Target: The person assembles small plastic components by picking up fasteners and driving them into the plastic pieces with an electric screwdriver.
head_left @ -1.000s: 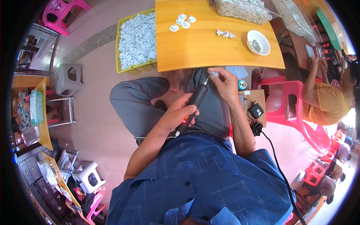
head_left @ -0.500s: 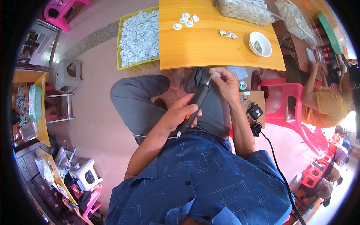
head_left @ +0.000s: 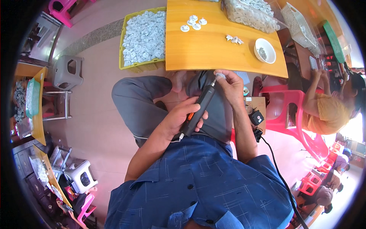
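My left hand [head_left: 187, 114] is wrapped round a black electric screwdriver [head_left: 203, 100] with an orange switch and a cable at its rear end. The tool slants up and to the right over my lap. Its bit points at a small white plastic part [head_left: 220, 76], which my right hand [head_left: 231, 84] pinches just below the table's near edge. My fingers cover much of that part; whether a screw sits at the bit is too small to tell.
On the wooden table [head_left: 206, 53] lie several round white parts [head_left: 196, 26], a few smaller white pieces [head_left: 234, 39] and a white bowl of screws [head_left: 270, 51]. A clear bin [head_left: 249, 19] stands behind. A yellow crate [head_left: 122, 49] of white parts is at left, a pink chair [head_left: 293, 114] at right.
The view has shifted slightly, moving the table a little to the right. The orange switch shows more plainly beside my left thumb. Both hands keep hold of the screwdriver and the white part.
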The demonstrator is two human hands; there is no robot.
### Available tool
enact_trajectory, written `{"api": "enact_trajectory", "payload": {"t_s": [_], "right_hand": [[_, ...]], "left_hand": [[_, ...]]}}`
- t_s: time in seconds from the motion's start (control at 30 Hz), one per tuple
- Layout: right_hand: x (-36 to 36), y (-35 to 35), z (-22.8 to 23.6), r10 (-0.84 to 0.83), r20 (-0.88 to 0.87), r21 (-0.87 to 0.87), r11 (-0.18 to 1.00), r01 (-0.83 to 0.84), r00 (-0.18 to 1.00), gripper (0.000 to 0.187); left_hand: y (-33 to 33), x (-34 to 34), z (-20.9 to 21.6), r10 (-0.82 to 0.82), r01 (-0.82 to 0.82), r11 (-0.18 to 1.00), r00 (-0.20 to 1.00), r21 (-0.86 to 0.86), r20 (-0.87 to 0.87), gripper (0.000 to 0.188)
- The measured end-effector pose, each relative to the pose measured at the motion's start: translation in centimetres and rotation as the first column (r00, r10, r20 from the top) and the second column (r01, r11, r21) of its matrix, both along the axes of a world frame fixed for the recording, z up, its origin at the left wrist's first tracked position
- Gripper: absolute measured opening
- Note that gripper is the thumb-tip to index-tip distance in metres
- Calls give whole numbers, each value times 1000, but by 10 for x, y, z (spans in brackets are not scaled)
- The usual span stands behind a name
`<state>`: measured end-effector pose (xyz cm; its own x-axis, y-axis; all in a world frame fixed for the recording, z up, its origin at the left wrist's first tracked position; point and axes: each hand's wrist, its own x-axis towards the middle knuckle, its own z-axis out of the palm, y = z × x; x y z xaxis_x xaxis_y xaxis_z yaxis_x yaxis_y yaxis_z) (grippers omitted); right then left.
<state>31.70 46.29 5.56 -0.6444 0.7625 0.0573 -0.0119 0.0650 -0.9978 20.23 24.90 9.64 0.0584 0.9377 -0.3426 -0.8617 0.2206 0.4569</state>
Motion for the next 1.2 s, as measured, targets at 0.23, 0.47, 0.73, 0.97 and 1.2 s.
{"api": "enact_trajectory", "payload": {"t_s": [0.23, 0.47, 0.73, 0.97, 1.2], "right_hand": [[-25, 35, 13, -32, 32, 79, 996, 30, 999, 17], [-80, 68, 22, -70, 321, 473, 876, -96, 944, 37], [-96, 72, 24, -90, 138, 626, 780, -17, 986, 56], [-36, 147, 60, -292, 185, 687, 721, 89, 938, 37], [13, 228, 70, -530, 552, 720, 692, -47, 643, 22]], "left_hand": [[-8, 1, -10, -4, 2, 1000, 998, -24, -55, 49], [-6, 2, -16, 1, -15, 997, 983, -72, -186, 44], [-9, 1, -17, 5, -25, 995, 978, -95, -207, 49], [-8, 0, -15, 8, -29, 996, 973, -88, -233, 47], [-5, 0, -10, -39, 8, 994, 958, -112, -285, 41]]}}
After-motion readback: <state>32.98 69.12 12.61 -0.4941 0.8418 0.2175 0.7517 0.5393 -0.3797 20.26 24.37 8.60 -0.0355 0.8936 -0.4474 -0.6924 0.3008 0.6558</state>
